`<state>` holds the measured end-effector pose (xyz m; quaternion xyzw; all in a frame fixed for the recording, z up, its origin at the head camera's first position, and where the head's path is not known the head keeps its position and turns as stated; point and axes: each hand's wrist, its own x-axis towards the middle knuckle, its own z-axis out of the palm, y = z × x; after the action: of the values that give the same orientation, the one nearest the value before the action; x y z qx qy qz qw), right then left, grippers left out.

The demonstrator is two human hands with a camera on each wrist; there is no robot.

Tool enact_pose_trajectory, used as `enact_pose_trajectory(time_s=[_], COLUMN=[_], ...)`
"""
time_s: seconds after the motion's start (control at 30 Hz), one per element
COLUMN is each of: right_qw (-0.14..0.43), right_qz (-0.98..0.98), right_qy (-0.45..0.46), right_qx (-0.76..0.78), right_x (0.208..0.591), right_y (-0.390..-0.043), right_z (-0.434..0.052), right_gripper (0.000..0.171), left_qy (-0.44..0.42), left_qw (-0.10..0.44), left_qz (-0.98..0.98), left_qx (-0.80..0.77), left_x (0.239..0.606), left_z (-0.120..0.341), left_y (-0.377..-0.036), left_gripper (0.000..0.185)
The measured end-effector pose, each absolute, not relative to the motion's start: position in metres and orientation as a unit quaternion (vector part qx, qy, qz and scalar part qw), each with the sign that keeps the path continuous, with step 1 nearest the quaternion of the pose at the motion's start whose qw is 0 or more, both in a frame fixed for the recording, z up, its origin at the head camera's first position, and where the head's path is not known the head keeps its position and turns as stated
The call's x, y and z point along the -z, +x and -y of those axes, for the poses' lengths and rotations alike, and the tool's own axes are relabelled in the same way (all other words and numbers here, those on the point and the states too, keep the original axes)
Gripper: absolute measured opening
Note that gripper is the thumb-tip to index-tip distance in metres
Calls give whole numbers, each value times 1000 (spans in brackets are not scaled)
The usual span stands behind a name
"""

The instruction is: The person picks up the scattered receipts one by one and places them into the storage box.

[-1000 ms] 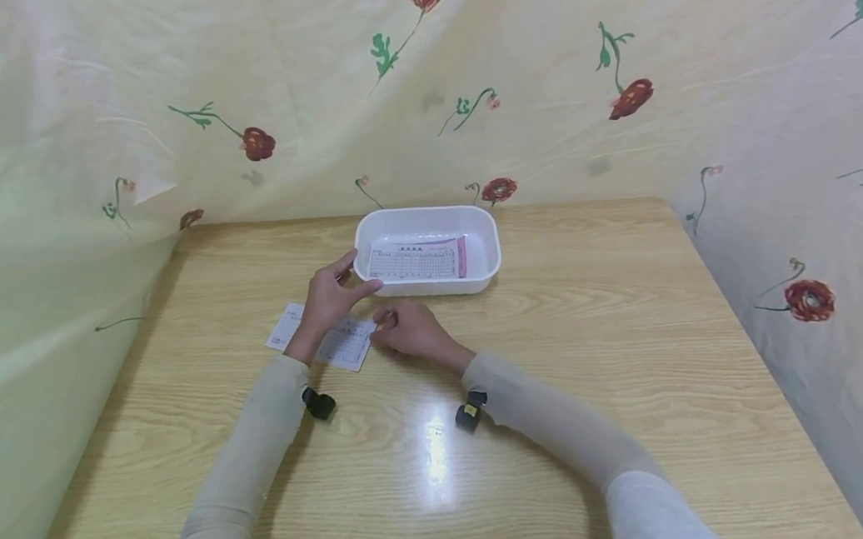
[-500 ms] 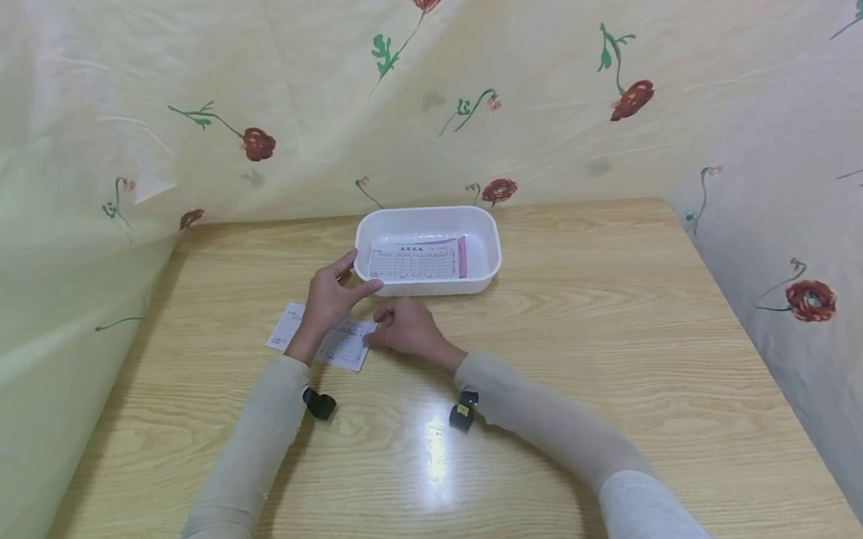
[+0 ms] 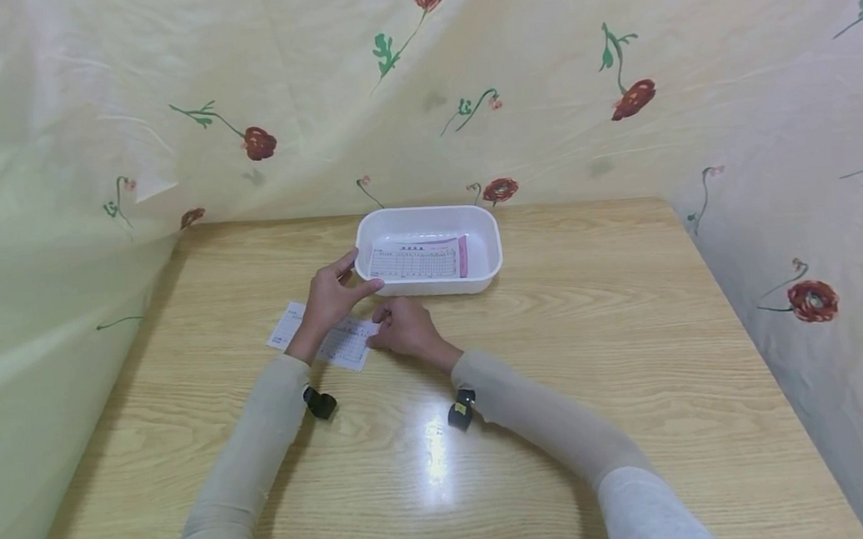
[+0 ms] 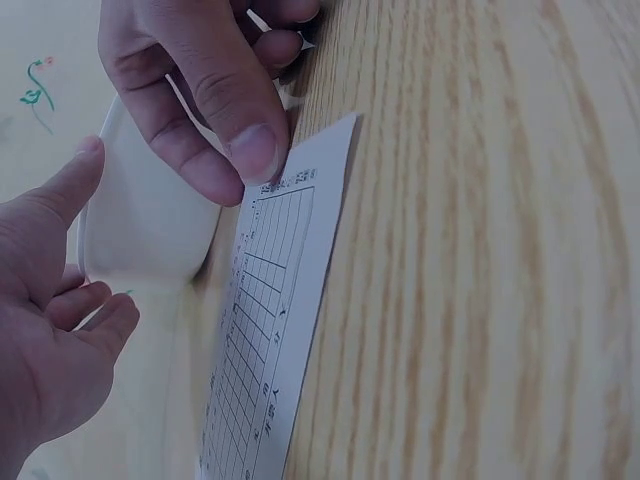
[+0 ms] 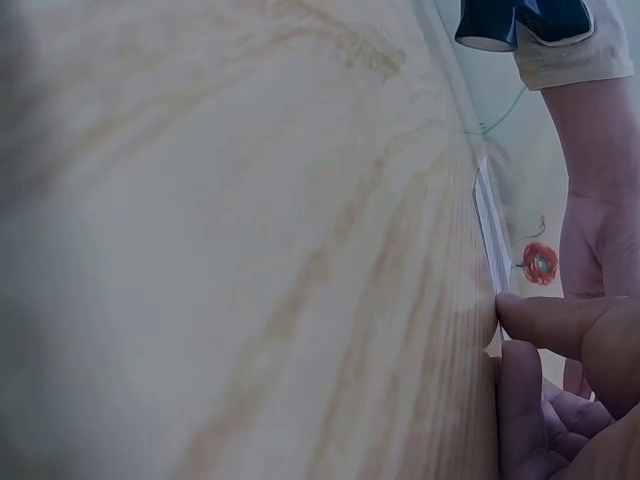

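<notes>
A white plastic tub [image 3: 485, 278] stands at the back of the table, with a printed form [image 3: 414, 262] with a pink strip lying inside. At its left front corner, my left hand [image 3: 332, 297] holds the tub, thumb along the front and fingers at the left end. Beneath the left wrist another white printed form [image 3: 345, 346] lies on the table, its middle hidden by that arm. My right hand [image 3: 408, 329] pinches the right edge of this form between thumb and finger. In the left wrist view the right thumb [image 4: 255, 150] presses on the form's corner.
The wood-grain table [image 3: 594, 333] reaches to a flower-printed cloth [image 3: 542, 128] hanging behind and at both sides. Black wrist cameras sit on the left sleeve [image 3: 276, 406] and right sleeve [image 3: 531, 404].
My right hand has shifted very slightly left along the form's edge. The left hand, the tub and the forms stay where they were.
</notes>
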<state>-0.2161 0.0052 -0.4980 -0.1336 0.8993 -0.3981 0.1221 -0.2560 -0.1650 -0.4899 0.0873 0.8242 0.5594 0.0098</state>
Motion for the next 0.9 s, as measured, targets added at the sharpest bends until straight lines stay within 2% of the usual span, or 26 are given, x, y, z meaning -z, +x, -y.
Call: enact_pose_trajectory(time_s=[0.5, 0.63, 0.9], right_qw=[134, 121, 110], right_qz=[-889, -891, -884], right_qy=[-144, -165, -160], right_qx=[414, 406, 425], right_x=[497, 496, 497], right_y=[-216, -215, -216], right_z=[-7, -7, -8], right_gripper=[14, 7, 4], left_qy=[88, 89, 85], left_qw=[6, 5, 3], left_qz=[-818, -818, -820], left_qx=[-568, -569, -566], left_x=[490, 492, 490], left_z=[165, 165, 164], left_y=[-255, -255, -255], left_gripper=[84, 83, 84])
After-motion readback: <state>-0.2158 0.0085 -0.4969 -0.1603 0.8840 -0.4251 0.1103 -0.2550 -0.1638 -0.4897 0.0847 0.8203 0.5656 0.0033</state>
